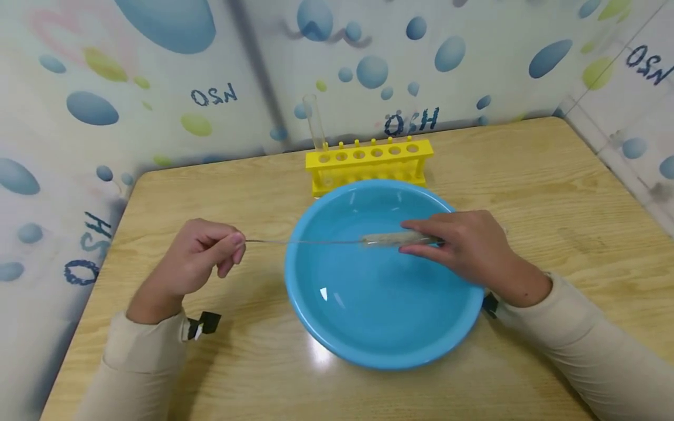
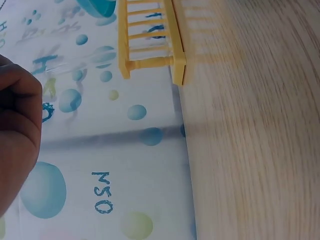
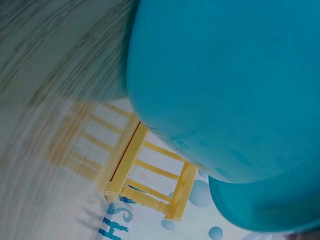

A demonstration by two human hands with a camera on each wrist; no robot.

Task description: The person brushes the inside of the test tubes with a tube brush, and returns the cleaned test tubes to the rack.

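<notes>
Over the blue basin (image 1: 384,316), my right hand (image 1: 466,242) holds a clear glass test tube (image 1: 389,238) level between thumb and fingers. Pale bristles of a test tube brush appear inside the tube. The brush's thin wire handle (image 1: 300,241) runs out to the left, past the basin rim. My left hand (image 1: 210,251) pinches the wire's far end between thumb and curled fingers, above the table. In the left wrist view, part of the left hand (image 2: 17,120) shows at the left edge. The basin's outer wall (image 3: 215,85) fills much of the right wrist view.
A yellow test tube rack (image 1: 368,156) stands behind the basin, with another clear test tube (image 1: 315,126) upright in its leftmost hole. The wooden table (image 1: 237,351) meets a wall (image 1: 253,52) printed with bubbles and lettering.
</notes>
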